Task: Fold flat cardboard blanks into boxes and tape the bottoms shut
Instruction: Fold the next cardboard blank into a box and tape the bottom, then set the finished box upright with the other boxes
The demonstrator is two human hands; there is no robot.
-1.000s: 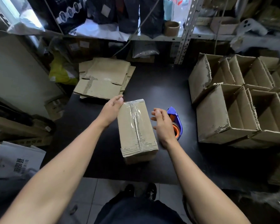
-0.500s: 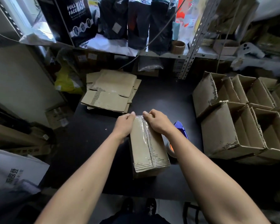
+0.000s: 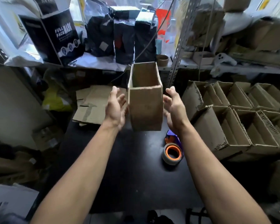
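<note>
My left hand [image 3: 116,109] and right hand [image 3: 174,109], fingers spread and gripping nothing, flank the upright box [image 3: 145,109] above the tabletop [image 3: 128,175]. I should steady both sides before setting it among the finished boxes [image 3: 236,126].

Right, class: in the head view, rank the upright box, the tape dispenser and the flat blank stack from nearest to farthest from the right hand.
From the right hand:
1. Upright box, just to its left, between both hands.
2. Tape dispenser, below it on the black table.
3. Flat blank stack, far left, beyond the left hand.
</note>
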